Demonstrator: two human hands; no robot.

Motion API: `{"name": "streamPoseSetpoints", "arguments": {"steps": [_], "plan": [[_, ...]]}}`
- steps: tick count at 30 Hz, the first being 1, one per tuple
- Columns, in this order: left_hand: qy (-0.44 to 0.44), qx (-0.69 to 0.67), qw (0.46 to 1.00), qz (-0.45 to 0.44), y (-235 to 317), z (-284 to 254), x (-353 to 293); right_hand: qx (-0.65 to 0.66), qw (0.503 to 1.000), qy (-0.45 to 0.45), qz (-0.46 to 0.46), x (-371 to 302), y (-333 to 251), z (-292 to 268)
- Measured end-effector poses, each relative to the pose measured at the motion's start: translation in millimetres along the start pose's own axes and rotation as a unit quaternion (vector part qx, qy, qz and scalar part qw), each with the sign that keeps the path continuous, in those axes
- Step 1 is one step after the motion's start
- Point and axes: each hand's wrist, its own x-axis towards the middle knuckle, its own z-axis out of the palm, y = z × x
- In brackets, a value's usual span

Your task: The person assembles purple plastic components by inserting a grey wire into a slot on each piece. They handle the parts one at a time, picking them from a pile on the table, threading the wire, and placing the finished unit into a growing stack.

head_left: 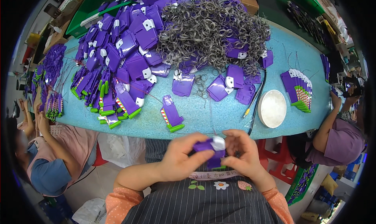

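Above my lap, just off the table's near edge, my left hand (184, 152) is closed on a purple plastic housing (214, 160) with a white rounded head piece (218, 144). My right hand (244, 152) is at the housing's right side, fingers bent and apart; its thumb is close to the lower corner, and I cannot tell whether it touches. On the table in front lies a purple assembled piece (171, 112) with a red-and-white striped strip and a green foot. Beyond it, loose purple housings (183, 84) with white parts lie flat.
A tangled heap of grey metal rings (211, 34) covers the far middle. Purple parts pile up (137, 65) at left. Right of centre stand a white bowl (272, 109) and a black cable (258, 102). Finished pieces fan out (298, 90) at right. People sit on both sides.
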Motion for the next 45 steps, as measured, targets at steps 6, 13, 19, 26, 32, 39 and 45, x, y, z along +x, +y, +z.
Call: {"name": "streamPoseSetpoints", "arguments": {"steps": [6,13,19,26,32,39,45], "plan": [[0.050,-0.143,0.986,-0.064,-14,4,-5,-0.159,0.984,-0.070,-0.035,-5,6,4],[0.079,-0.177,0.980,-0.045,-10,10,-6,0.001,0.999,-0.047,-0.025,-2,36,3],[0.072,-0.123,0.989,-0.029,-21,19,-11,0.028,0.998,-0.045,0.042,0,30,4],[0.029,0.155,0.975,0.156,-11,17,-4,-0.050,0.990,-0.021,-0.130,8,27,-6],[-0.046,0.276,0.937,0.210,-4,15,-5,0.182,0.973,-0.121,0.078,13,-12,-5],[-0.022,0.048,0.999,0.003,-4,8,-13,0.140,0.987,-0.080,0.019,11,3,3],[-0.014,0.287,0.954,0.085,5,-18,1,0.064,0.996,-0.048,-0.034,-6,4,-12]]}}
